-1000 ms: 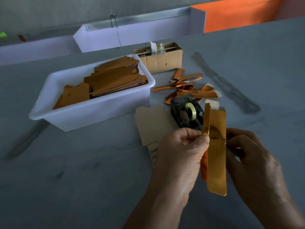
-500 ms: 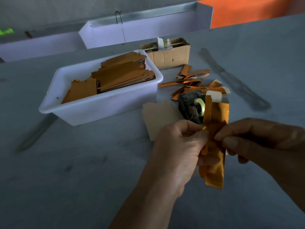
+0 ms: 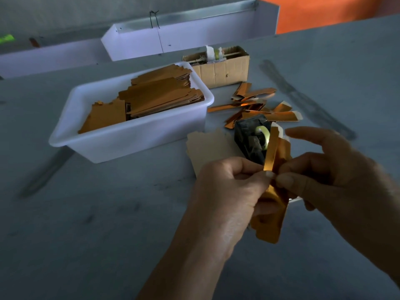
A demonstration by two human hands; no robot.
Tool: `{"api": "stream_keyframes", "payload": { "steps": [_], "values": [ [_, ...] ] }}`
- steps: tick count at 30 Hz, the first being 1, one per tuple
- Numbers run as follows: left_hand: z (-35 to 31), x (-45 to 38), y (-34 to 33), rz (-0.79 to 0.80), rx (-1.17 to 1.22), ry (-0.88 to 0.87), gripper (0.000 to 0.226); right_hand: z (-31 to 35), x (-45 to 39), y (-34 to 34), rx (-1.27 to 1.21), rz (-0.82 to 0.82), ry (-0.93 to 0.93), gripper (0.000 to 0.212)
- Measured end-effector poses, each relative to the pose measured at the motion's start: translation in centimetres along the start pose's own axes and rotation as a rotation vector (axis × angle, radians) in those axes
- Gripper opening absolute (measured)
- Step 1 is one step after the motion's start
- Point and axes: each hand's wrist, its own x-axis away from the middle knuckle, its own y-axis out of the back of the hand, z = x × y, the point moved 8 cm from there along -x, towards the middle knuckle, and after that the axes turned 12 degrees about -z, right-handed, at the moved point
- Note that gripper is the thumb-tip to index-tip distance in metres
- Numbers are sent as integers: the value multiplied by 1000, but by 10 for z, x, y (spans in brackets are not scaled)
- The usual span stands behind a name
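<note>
White plastic, the tub (image 3: 129,137) on the left holds stacks of flat gold blanks (image 3: 160,98). Just right of it a few pale card pieces (image 3: 207,146) lie on the grey table (image 3: 86,224). Nearer, the left hand (image 3: 227,191) pinches a gold foil sleeve (image 3: 270,221) between thumb and forefinger, upright above the table and in front of the black tape dispenser (image 3: 249,139). The right hand (image 3: 337,176) pinches the same sleeve from the other side, its thumb tip almost meeting the left thumb and its forefinger lifted free.

To my eye they are folding it along a crease. Both pinches should sit close at the fold line and run the edge true, so the narrow flap lies square before any tape goes on.

Beyond the dispenser, folded gold pieces (image 3: 259,105) lie in a loose heap. Fingers cover the sleeve's middle, so I cannot tell whether its seam is closed. The sleeve hides the dispenser's cutter, and dim light muddles what sits in the far cardboard box (image 3: 225,70).
</note>
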Motion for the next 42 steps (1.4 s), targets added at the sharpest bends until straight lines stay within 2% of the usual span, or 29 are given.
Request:
{"api": "stream_keyframes", "payload": {
  "steps": [6,10,15,24,27,30,32,34,36,37,39,42],
  "values": [
    [-1,0,0,55,-24,-10,12,5,0,0,138,-37,-12,47],
    [-2,3,1,95,-39,-21,18,9,3,0,247,-45,21,53],
    [1,4,8,-15,-49,-86,18,9,6,-5,294,-51,19,58],
    [-7,20,17,-312,-153,-350,14,23,8,-10,523,-140,135,47],
    [-9,25,20,-340,-155,-404,16,24,7,-7,515,-183,133,48],
    [-17,27,23,-274,-127,-417,21,22,2,5,527,-233,104,56],
    [-22,28,24,-226,-136,-435,27,14,-3,-2,338,-75,-14,61],
    [-20,26,27,-192,-98,-378,31,1,-4,-18,-9,188,-185,49],
    [-13,21,30,-146,-17,-254,26,-1,-4,-26,-149,332,-254,41],
    [-12,18,34,-143,-17,-222,21,0,-6,-29,-176,352,-260,38],
    [-11,10,49,-229,-170,-265,29,0,-19,-32,-262,311,-265,33],
    [-15,-5,80,-499,-586,-360,35,-15,-61,-23,-441,44,-363,11]
  ]
}}
